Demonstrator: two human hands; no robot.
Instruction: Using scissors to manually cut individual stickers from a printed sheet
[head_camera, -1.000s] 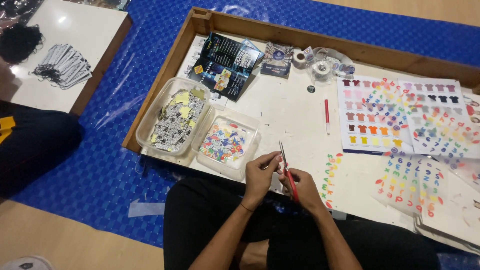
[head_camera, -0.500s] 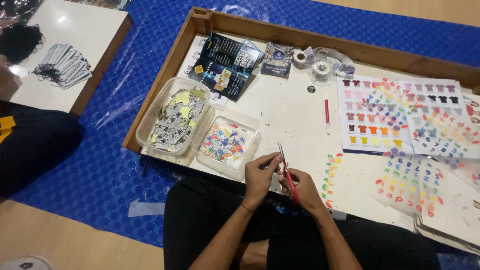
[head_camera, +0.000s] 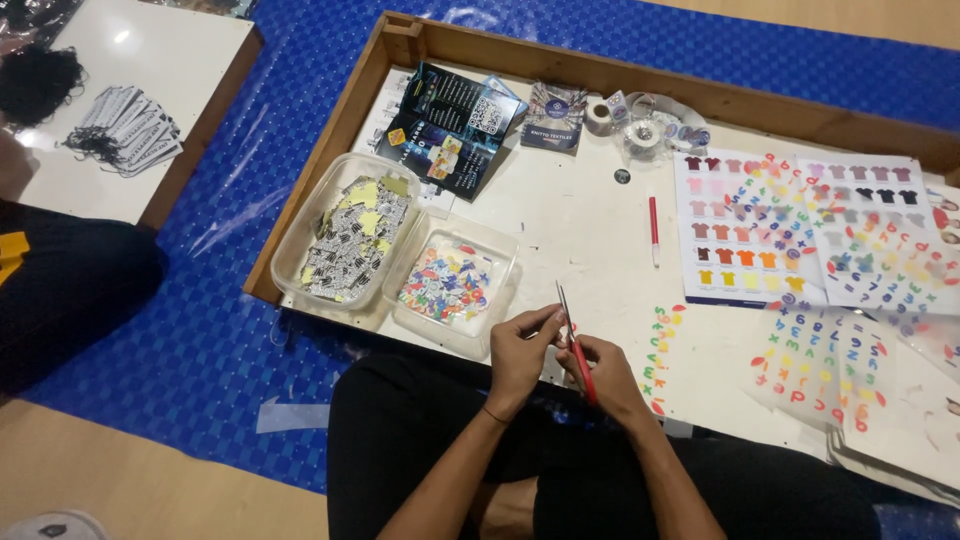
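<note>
My right hand (head_camera: 607, 372) grips red-handled scissors (head_camera: 571, 335), whose blades point up and away from me over the front edge of the white board (head_camera: 580, 230). My left hand (head_camera: 520, 352) pinches a small piece against the blades; the piece is too small to make out. Both hands sit just in front of my lap. A clear tub of colourful cut letters (head_camera: 452, 285) stands just left of my left hand. A strip of coloured letter stickers (head_camera: 660, 350) lies right of my right hand.
A second clear tub (head_camera: 345, 238) holds black-and-white cut tags. A wooden rim (head_camera: 640, 75) frames the board. Colour-chart sheets (head_camera: 790, 225), transparent letter sheets (head_camera: 830, 355), a red pen (head_camera: 654, 228), tape rolls (head_camera: 645, 125) and dark cards (head_camera: 450, 130) lie on it. Another person's dark-clothed leg (head_camera: 60, 290) is at left.
The scissors have stayed upright between my hands, with only small finger shifts. Nothing else has moved.
</note>
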